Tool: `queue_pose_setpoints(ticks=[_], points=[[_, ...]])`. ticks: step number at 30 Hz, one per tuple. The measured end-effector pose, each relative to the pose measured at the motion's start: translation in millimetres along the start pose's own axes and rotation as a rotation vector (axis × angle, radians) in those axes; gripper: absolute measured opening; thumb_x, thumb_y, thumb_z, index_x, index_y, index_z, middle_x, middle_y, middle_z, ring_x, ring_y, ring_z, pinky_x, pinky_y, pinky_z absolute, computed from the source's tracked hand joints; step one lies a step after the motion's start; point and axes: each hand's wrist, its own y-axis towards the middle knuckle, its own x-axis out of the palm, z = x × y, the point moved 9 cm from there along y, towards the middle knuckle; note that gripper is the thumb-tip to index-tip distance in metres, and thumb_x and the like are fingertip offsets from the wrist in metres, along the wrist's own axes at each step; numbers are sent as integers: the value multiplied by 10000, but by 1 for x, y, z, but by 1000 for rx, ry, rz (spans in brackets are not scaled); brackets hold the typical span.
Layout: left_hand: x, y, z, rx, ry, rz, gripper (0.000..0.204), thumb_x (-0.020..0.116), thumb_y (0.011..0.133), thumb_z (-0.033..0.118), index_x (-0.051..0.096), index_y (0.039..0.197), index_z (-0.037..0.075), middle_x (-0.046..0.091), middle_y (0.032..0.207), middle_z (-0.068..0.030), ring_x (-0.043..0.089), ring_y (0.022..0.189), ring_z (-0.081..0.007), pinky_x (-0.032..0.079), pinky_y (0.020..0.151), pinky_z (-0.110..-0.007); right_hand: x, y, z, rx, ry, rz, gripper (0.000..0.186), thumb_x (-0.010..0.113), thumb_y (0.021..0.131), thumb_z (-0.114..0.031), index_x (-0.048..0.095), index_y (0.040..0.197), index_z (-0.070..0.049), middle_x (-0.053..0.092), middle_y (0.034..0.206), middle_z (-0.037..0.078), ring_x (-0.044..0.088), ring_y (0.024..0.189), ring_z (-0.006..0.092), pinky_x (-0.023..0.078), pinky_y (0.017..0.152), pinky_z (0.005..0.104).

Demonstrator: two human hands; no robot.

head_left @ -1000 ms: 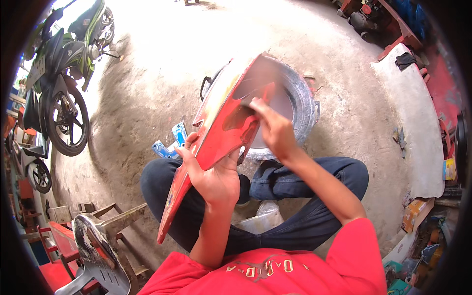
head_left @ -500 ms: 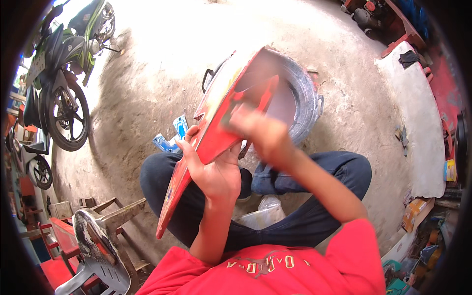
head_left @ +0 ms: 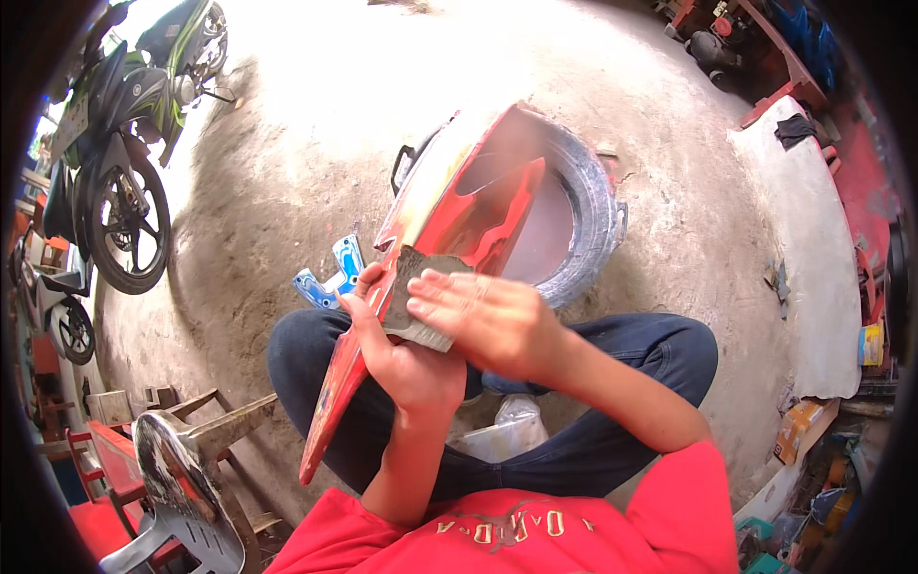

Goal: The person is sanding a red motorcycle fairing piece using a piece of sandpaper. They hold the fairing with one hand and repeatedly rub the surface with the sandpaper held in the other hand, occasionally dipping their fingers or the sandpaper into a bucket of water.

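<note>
A long red motorcycle body panel (head_left: 445, 225), with a pale worn strip along one edge, slants over my lap and across a basin (head_left: 601, 206) of cloudy liquid. My left hand (head_left: 421, 375) grips the panel from beneath, its thumb at the left edge. With fingers laid flat, my right hand (head_left: 507, 320) presses a grey sheet of sandpaper (head_left: 402, 304) against the panel's red face. The sheet's lower edge overhangs near my left palm. Part of the basin lies hidden under the panel.
A blue-and-white patterned part (head_left: 330, 277) lies on the concrete floor left of the panel. Motorcycles (head_left: 129, 191) stand at the left, above a worn chair (head_left: 186, 488). A clear plastic bag (head_left: 516, 421) sits between my legs. A pale slab (head_left: 803, 258) runs along the right.
My right hand has slid down the panel toward me, and the sandpaper beneath it now shows clearly. The panel has shifted slightly; my left hand keeps its grip.
</note>
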Motion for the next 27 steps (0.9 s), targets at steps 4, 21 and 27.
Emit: queue_pose_setpoints(ticks=[4,21,27], points=[[27,-7,-6,-94,-86,-1,479,364,1113,549,447,1324,127,591,1360,-152,597,1263,-295,524,1036,-495,-10,-20,112,415,-136,33,328,650,879,-65,713,1201,-49,745,1175,154,736,1097,327,616,918,408],[21,-7,-3,-90,-70,-1,513,387,1096,579,456,1306,116,567,1386,-151,596,1271,-348,551,1018,-560,-7,-35,98,399,-37,73,358,676,863,8,702,1220,-13,726,1218,198,720,1123,369,606,945,438],[18,-7,-9,-100,-116,-13,497,396,1101,556,450,1319,112,562,1394,-159,592,1284,-353,542,1034,-575,-7,-42,94,376,-80,74,315,653,900,-62,708,1210,-42,735,1196,197,726,1112,333,611,938,414]])
